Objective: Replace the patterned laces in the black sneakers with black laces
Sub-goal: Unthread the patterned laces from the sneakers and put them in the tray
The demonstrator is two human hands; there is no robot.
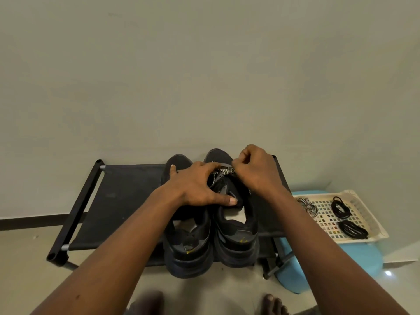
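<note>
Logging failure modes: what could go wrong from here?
The right sneaker overhangs the rack's front edge; a hard tug on the patterned lace by the right hand could tip it off. The tray on the blue stool sits beside the right arm; a bump could spill the black laces.

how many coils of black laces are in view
2, both in the cream basket at the right: the far black coil beside a loose patterned lace, and the near black coil toward the basket's front edge. The right arm may hide others.
</note>
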